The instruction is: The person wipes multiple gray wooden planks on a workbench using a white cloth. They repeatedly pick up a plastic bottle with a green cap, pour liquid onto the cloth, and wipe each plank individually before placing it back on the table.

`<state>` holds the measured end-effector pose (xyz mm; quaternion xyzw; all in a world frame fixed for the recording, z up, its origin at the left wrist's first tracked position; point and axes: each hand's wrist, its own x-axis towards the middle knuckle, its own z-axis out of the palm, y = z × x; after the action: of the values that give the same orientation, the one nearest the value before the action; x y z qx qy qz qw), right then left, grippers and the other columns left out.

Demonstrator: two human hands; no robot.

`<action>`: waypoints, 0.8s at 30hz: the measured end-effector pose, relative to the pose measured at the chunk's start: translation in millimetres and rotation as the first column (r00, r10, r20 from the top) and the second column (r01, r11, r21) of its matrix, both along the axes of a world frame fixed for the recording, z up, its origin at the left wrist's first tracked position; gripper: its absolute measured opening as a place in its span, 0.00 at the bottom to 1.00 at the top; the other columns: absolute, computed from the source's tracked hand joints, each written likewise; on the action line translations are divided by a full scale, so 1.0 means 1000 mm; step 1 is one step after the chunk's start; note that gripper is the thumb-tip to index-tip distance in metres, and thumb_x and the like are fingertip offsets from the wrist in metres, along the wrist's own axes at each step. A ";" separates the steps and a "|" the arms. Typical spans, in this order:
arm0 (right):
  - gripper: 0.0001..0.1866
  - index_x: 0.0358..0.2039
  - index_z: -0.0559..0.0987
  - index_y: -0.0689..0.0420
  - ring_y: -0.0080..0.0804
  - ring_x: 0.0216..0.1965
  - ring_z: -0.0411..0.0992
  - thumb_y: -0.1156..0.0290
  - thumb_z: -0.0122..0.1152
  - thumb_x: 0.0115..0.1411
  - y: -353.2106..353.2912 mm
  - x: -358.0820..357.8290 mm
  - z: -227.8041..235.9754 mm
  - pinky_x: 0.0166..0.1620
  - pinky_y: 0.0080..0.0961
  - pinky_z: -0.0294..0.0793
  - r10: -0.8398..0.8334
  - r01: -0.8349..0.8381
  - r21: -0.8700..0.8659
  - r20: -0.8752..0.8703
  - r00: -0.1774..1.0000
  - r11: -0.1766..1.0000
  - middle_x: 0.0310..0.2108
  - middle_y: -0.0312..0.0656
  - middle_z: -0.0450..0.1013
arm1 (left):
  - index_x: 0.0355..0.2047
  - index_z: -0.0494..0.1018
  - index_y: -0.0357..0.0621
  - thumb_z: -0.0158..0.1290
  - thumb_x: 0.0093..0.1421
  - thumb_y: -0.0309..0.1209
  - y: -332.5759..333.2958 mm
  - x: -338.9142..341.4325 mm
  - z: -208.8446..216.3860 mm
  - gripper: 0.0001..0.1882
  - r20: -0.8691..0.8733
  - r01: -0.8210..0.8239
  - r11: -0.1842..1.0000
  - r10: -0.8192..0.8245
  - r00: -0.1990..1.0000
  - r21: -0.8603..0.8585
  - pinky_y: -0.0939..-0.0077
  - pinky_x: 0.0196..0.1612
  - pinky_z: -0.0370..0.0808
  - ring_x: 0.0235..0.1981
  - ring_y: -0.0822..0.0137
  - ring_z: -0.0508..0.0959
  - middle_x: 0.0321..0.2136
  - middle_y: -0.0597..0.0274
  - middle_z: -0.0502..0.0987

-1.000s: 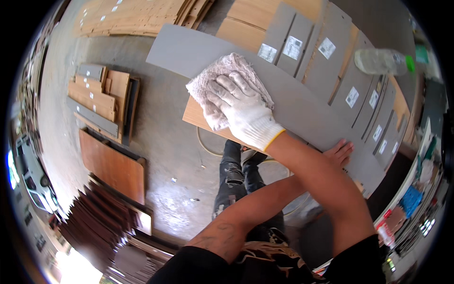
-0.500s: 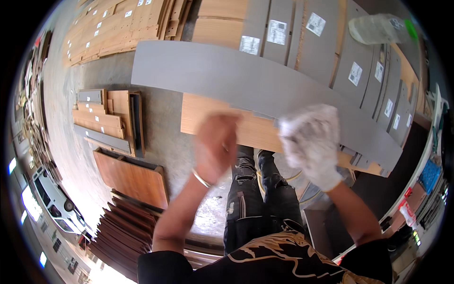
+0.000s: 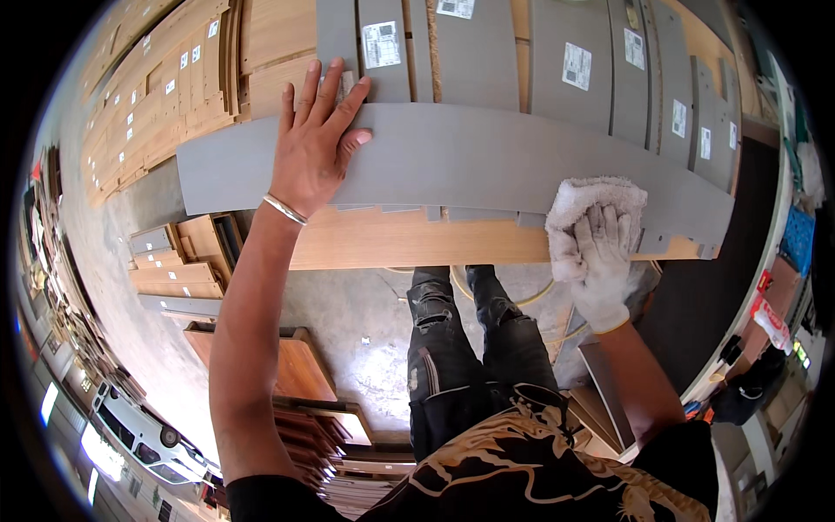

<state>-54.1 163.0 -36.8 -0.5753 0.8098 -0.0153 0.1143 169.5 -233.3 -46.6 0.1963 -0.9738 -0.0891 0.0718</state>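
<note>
Overhang is my main worry in the head view: the long gray board (image 3: 470, 143) lies crosswise over other gray panels (image 3: 478, 70) & a wood-grain panel (image 3: 435, 239), w/ its L end sticking out past that support, above the concrete floor (image 3: 339, 304). My bare L hand (image 3: 315, 143) is open, spread flat nr that end, fingertips past the far edge; leaning too hard farther out could tip or slide the board. My gloved R hand (image 3: 600, 261) grips a bunched white cloth (image 3: 600, 196) at the near edge, toward the board's R end. Cloth could snag on that edge, or drag grit & scratch the surface, tho I can't see any. Metal bangle (image 3: 285, 210) sits by the near edge too, so a dropped wrist could scrape it.
</note>
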 end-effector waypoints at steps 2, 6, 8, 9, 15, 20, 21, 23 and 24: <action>0.30 0.71 0.64 0.55 0.45 0.75 0.55 0.55 0.45 0.73 -0.015 0.026 -0.010 0.76 0.44 0.55 -0.070 0.070 0.060 0.003 0.998 0.996 0.74 0.42 0.58 | 0.74 0.63 0.58 0.46 0.75 0.49 0.002 -0.003 -0.001 0.30 0.012 0.011 0.998 -0.010 1.000 -0.056 0.41 0.77 0.46 0.78 0.47 0.51 0.77 0.55 0.56; 0.31 0.68 0.72 0.52 0.43 0.75 0.57 0.70 0.58 0.63 -0.122 0.119 -0.018 0.77 0.50 0.49 0.119 0.073 -0.393 0.443 0.889 0.917 0.71 0.48 0.64 | 0.75 0.61 0.56 0.40 0.77 0.46 0.005 -0.004 -0.002 0.29 -0.014 0.008 0.999 -0.008 1.000 -0.042 0.42 0.77 0.46 0.78 0.47 0.51 0.77 0.54 0.54; 0.33 0.69 0.72 0.51 0.43 0.76 0.54 0.70 0.58 0.61 -0.180 0.162 -0.012 0.79 0.49 0.44 0.259 -0.138 -0.313 0.387 0.885 0.940 0.72 0.46 0.64 | 0.76 0.59 0.54 0.39 0.77 0.45 -0.001 0.004 -0.002 0.30 0.043 0.004 0.999 -0.002 0.999 -0.050 0.44 0.78 0.44 0.79 0.46 0.49 0.78 0.54 0.52; 0.31 0.66 0.74 0.49 0.43 0.74 0.57 0.70 0.60 0.60 -0.180 0.158 -0.011 0.78 0.50 0.47 0.233 -0.083 -0.353 0.408 0.883 0.932 0.70 0.44 0.66 | 0.76 0.58 0.53 0.39 0.77 0.46 -0.005 0.007 -0.002 0.31 0.038 0.019 0.999 -0.018 0.999 -0.028 0.45 0.78 0.42 0.79 0.46 0.48 0.78 0.54 0.51; 0.31 0.66 0.75 0.51 0.37 0.76 0.54 0.66 0.61 0.59 -0.094 0.095 -0.008 0.77 0.51 0.47 0.039 0.060 -0.280 0.337 0.941 0.958 0.72 0.41 0.63 | 0.77 0.56 0.53 0.43 0.76 0.43 -0.005 -0.005 0.004 0.32 0.043 0.013 0.998 -0.016 0.999 0.066 0.45 0.78 0.39 0.79 0.48 0.46 0.79 0.56 0.51; 0.30 0.67 0.74 0.56 0.44 0.76 0.54 0.67 0.55 0.63 -0.148 0.144 -0.011 0.80 0.45 0.38 0.214 -0.097 -0.334 0.335 0.918 0.938 0.72 0.46 0.64 | 0.78 0.52 0.52 0.47 0.73 0.40 -0.009 -0.002 0.003 0.36 0.056 -0.011 0.984 0.001 0.998 0.180 0.47 0.78 0.35 0.80 0.50 0.43 0.79 0.57 0.49; 0.30 0.67 0.74 0.54 0.43 0.77 0.52 0.67 0.55 0.63 -0.149 0.143 -0.010 0.80 0.45 0.38 0.221 -0.112 -0.304 0.354 0.909 0.946 0.73 0.46 0.63 | 0.79 0.51 0.52 0.48 0.73 0.40 -0.009 0.002 0.005 0.37 0.058 -0.017 0.973 0.004 0.998 0.228 0.47 0.78 0.35 0.80 0.51 0.43 0.79 0.58 0.49; 0.29 0.66 0.75 0.50 0.42 0.78 0.51 0.66 0.55 0.63 -0.146 0.130 0.011 0.80 0.46 0.38 0.165 -0.064 -0.247 0.411 0.897 0.967 0.73 0.44 0.62 | 0.79 0.50 0.52 0.50 0.72 0.38 -0.014 0.011 0.013 0.39 0.069 -0.032 0.949 0.011 0.998 0.315 0.47 0.78 0.34 0.81 0.52 0.42 0.79 0.59 0.49; 0.28 0.65 0.76 0.49 0.41 0.77 0.51 0.65 0.55 0.64 -0.131 0.114 0.021 0.80 0.47 0.40 0.107 -0.010 -0.218 0.441 0.891 0.976 0.72 0.43 0.63 | 0.79 0.49 0.52 0.51 0.71 0.38 -0.015 0.014 0.017 0.39 0.073 -0.039 0.945 0.016 0.997 0.326 0.47 0.78 0.33 0.81 0.53 0.42 0.79 0.59 0.49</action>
<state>59.6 31.9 -15.6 -0.5892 0.7373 -0.2297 0.2376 183.0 -248.6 -30.1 0.2218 -0.9447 -0.2415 0.0057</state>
